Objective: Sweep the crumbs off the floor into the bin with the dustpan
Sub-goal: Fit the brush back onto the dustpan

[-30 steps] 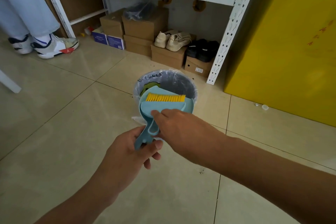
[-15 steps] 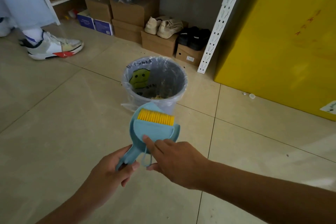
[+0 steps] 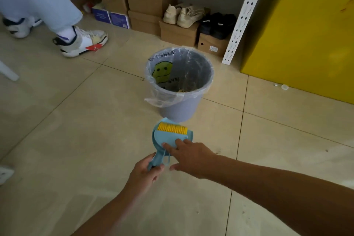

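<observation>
A light blue dustpan [image 3: 158,140] hangs in front of me, just short of a grey bin [image 3: 180,107] lined with a clear bag. My left hand [image 3: 145,173] grips the dustpan's handle. A blue brush with yellow bristles [image 3: 172,130] lies in the pan, and my right hand [image 3: 189,156] holds the brush's back with the fingers on top. Crumbs [image 3: 182,90] lie at the bottom of the bin. A few dark specks [image 3: 217,152] mark the tile to the right of my right hand.
Another person's legs and sneakers [image 3: 80,41] stand at the far left. Cardboard boxes [image 3: 180,31] with shoes on them sit under a white rack [image 3: 241,17] behind the bin. A yellow cabinet [image 3: 302,30] fills the right. A small white cap [image 3: 284,87] lies by its base.
The dustpan and brush have come back from over the bin's mouth toward me and down. The bin now stands uncovered ahead. The other person has stepped to the right.
</observation>
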